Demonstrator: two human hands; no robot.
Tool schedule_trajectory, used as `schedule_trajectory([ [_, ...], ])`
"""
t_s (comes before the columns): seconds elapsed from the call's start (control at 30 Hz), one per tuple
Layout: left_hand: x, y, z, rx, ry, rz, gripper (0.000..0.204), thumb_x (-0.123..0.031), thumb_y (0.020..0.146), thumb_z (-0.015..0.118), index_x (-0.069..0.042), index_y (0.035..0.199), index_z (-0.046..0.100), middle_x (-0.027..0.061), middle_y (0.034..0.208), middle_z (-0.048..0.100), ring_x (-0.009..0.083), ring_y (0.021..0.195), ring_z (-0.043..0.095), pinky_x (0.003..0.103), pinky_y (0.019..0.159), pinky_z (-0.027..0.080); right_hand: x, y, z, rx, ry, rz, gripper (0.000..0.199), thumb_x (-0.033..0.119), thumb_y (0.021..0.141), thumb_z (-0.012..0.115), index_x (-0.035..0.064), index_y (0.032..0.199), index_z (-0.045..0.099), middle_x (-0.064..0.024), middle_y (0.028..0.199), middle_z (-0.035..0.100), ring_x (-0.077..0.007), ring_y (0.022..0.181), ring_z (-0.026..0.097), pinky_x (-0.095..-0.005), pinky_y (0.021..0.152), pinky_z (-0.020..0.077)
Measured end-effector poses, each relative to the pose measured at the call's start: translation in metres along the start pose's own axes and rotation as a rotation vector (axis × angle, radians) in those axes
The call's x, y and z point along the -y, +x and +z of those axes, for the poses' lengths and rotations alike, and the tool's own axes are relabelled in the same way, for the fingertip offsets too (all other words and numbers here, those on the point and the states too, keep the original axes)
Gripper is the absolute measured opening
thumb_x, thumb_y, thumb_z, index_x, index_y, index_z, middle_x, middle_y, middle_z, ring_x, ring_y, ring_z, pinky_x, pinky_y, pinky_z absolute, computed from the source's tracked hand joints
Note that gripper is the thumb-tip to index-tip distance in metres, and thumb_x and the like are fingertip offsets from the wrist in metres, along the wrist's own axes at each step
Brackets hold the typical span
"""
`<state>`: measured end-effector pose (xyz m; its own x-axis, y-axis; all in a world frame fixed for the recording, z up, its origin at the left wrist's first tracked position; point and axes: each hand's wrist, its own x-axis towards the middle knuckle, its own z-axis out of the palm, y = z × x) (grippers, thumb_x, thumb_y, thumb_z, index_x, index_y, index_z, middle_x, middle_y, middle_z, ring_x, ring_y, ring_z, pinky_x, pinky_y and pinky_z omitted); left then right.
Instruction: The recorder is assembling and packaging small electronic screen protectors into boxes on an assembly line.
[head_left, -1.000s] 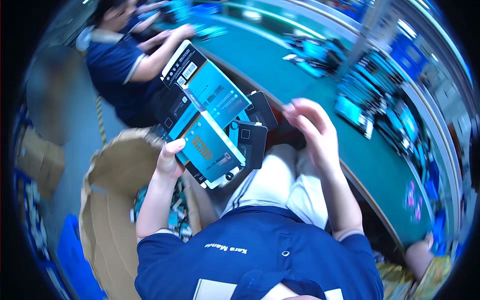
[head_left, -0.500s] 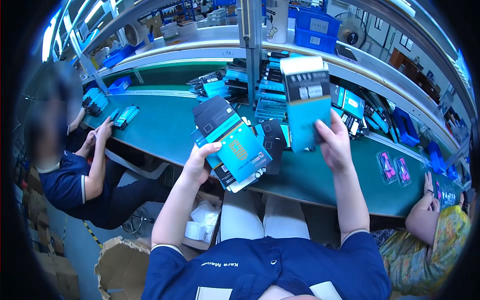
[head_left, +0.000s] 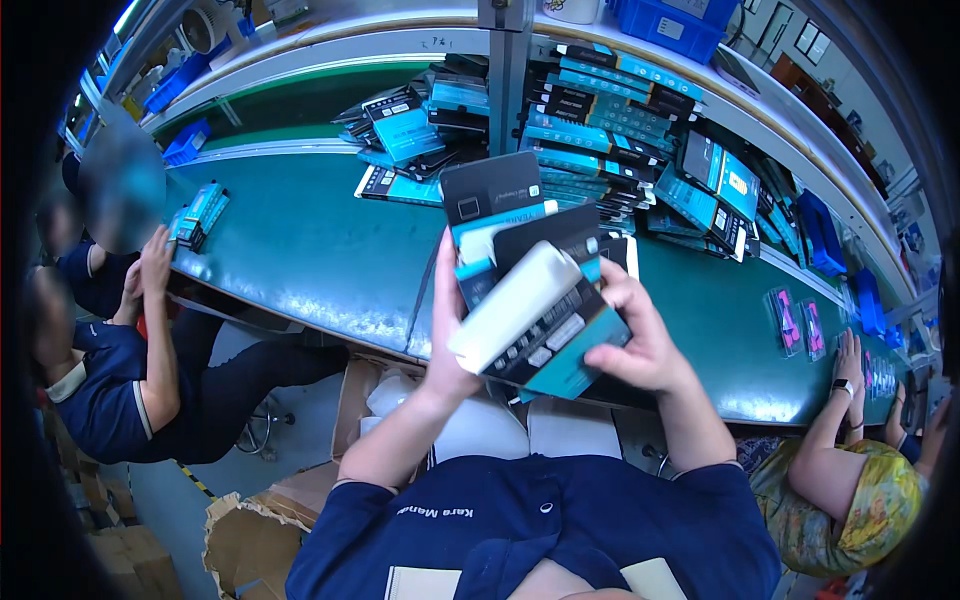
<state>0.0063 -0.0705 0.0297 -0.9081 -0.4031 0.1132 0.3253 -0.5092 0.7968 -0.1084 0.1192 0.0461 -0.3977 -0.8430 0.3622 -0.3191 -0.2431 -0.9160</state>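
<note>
In front of my body, above the front edge of the bench, I hold several black-and-teal cardboard cartons [head_left: 577, 362] close together with flaps sticking out. My left hand [head_left: 452, 325] is closed round the left side of the bundle, its fingers partly hidden behind it. My right hand [head_left: 643, 335] grips the right side, thumb pressed on the teal face of the front carton. That carton tilts left, and its pale end flap [head_left: 515, 305] stands out toward my left wrist. Behind it rises a black carton flap [head_left: 490, 187]. How the cartons overlap underneath is hidden.
Stacked black-and-teal cartons [head_left: 590, 125] line the back of the green bench [head_left: 300, 255], with looser piles [head_left: 405, 130] left of the metal post [head_left: 508, 90]. Co-workers sit on both sides. Pink items in clear packs [head_left: 785, 322] lie right. An open cardboard box [head_left: 250, 540] stands low left.
My right hand has brought its carton down and left against the bundle in my left hand. The left hand has moved slightly right. The view has tilted downward.
</note>
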Motion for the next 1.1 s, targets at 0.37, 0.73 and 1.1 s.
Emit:
schedule_trajectory([
  [0.37,0.048,-0.013,-0.011,0.293,0.02,0.426,0.126,-0.076,0.078,0.059,0.003,0.153,-0.004,0.0218,0.158,0.013,0.0329,0.145,0.023,0.046,0.116,0.024,-0.008,-0.025,0.031,-0.131,-0.417,0.017,0.121,0.041,0.049,0.095,-0.0016,0.145,0.036,-0.0219,0.153,0.032,-0.0365,0.14,0.034,-0.0475,0.114,0.0281],
  [0.73,0.063,-0.005,-0.01,0.269,0.519,0.749,0.139,-0.088,0.067,0.055,0.009,0.151,0.001,0.0265,0.14,0.027,0.037,0.129,0.034,0.048,0.109,0.027,-0.047,-0.064,0.06,-0.508,0.519,0.059,0.088,0.023,0.058,0.083,-0.0018,0.135,0.048,-0.0108,0.124,0.06,-0.0225,0.114,0.059,-0.0349,0.101,0.0439],
  [1.1,0.032,-0.021,0.011,0.368,0.89,0.702,0.165,-0.066,0.048,0.088,0.001,0.149,-0.024,0.0319,0.154,0.002,0.0408,0.144,0.017,0.051,0.116,0.016,-0.04,-0.066,0.054,-0.576,0.721,0.141,0.097,0.059,0.075,0.077,0.0011,0.142,0.036,-0.0131,0.131,0.055,-0.0254,0.117,0.06,-0.0421,0.1,0.05],
])
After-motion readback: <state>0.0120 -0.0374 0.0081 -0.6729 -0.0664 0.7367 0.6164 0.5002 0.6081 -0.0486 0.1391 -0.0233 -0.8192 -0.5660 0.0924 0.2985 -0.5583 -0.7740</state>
